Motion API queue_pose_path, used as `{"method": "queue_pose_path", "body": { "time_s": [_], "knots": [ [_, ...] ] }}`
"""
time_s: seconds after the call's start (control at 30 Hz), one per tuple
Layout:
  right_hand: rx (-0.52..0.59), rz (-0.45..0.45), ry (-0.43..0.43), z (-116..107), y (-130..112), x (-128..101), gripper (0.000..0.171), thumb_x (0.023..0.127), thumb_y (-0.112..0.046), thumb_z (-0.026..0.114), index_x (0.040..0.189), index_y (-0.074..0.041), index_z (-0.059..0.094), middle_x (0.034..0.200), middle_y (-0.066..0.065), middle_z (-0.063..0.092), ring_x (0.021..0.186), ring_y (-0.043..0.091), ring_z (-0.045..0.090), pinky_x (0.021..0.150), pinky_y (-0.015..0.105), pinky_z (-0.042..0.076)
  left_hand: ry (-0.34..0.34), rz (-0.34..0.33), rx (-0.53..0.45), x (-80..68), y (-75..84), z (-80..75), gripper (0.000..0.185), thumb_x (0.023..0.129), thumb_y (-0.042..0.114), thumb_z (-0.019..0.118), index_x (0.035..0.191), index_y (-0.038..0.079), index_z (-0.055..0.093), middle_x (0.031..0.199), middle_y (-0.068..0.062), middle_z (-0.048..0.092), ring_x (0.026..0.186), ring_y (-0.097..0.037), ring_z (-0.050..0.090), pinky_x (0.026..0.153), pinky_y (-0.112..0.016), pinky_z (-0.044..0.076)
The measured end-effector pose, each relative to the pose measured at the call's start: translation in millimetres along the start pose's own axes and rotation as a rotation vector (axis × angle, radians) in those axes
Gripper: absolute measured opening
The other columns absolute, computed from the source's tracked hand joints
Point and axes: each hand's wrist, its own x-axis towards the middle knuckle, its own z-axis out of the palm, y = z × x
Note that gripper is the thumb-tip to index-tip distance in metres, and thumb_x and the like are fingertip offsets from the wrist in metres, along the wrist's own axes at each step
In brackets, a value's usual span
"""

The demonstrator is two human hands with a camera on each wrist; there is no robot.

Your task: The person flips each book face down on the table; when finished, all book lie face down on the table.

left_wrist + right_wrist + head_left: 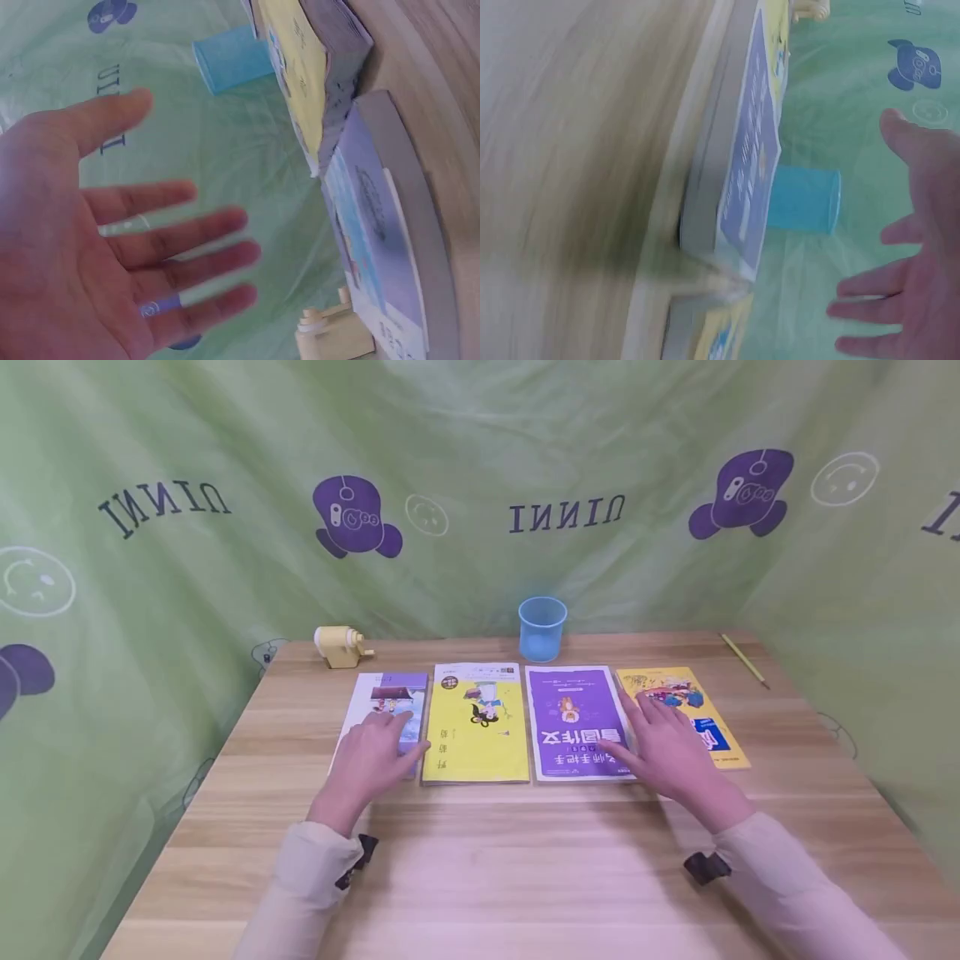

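My left hand (367,760) hovers over the leftmost book (416,685), which has a purple and white cover; in the left wrist view its fingers are spread and hold nothing. Beside that book lies a yellow book (480,743). My right hand (667,747), fingers extended, is above the gap between a purple book (566,693) and a yellow-orange book (675,681). The right wrist view shows that hand (930,240) apart from the books, with an empty palm. Both hands partly cover the books under them in the head view.
A blue cup (542,631) stands at the table's back edge, behind the books. At the back left is a yellow pencil sharpener (341,647) with a crank. A pencil (744,660) lies at the back right. Green printed curtain (465,435) surrounds the wooden table (487,868).
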Motion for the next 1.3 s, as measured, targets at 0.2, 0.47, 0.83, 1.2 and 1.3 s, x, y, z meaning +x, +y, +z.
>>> {"method": "queue_pose_path", "body": {
  "time_s": [0.2,0.47,0.83,1.2,1.3],
  "knots": [
    [0.13,-0.081,0.119,14.5,-26.7,20.4,0.074,0.091,-0.047,0.071,0.145,-0.001,0.051,0.126,0.028,0.065,0.115,0.046,0.063,0.096,0.058,0.051,0.023,-0.019,-0.09,8.6,-15.4,3.0,0.046,0.092,0.034,0.07,0.125,0.001,0.067,0.113,-0.022,0.072,0.105,-0.039,0.067,0.088,-0.054,0.055],
    [0.509,-0.111,0.048,37.5,-85.5,60.0,0.058,0.089,-0.033,0.077,0.134,0.001,0.062,0.114,0.018,0.073,0.094,0.028,0.071,0.082,0.043,0.059,0.018,-0.156,-0.142,24.2,-37.6,15.0,0.048,0.092,0.034,0.068,0.127,0.001,0.066,0.123,-0.027,0.065,0.112,-0.044,0.057,0.093,-0.057,0.048],
    [0.728,0.011,-0.141,69.6,-166.5,98.6,0.053,0.087,-0.037,0.078,0.128,-0.005,0.068,0.101,0.004,0.077,0.083,0.014,0.066,0.075,0.028,0.055,-0.012,-0.352,-0.171,24.6,-63.0,20.5,0.062,0.091,0.037,0.068,0.141,0.0,0.055,0.134,-0.033,0.056,0.12,-0.049,0.045,0.098,-0.059,0.035],
    [0.824,0.02,-0.168,87.2,-211.6,117.0,0.05,0.088,-0.033,0.079,0.126,-0.003,0.069,0.102,0.01,0.078,0.09,0.018,0.074,0.069,0.025,0.056,-0.12,-0.458,-0.211,19.6,-88.9,23.4,0.07,0.092,0.037,0.067,0.145,-0.003,0.048,0.137,-0.033,0.052,0.122,-0.051,0.04,0.099,-0.062,0.026],
    [0.796,0.029,-0.158,87.6,-223.1,119.5,0.051,0.087,-0.034,0.08,0.125,-0.001,0.069,0.103,0.013,0.078,0.091,0.021,0.075,0.071,0.028,0.058,-0.149,-0.465,-0.226,19.2,-93.0,24.5,0.072,0.091,0.038,0.067,0.146,-0.004,0.046,0.138,-0.033,0.052,0.122,-0.052,0.04,0.1,-0.063,0.026]
  ]
}}
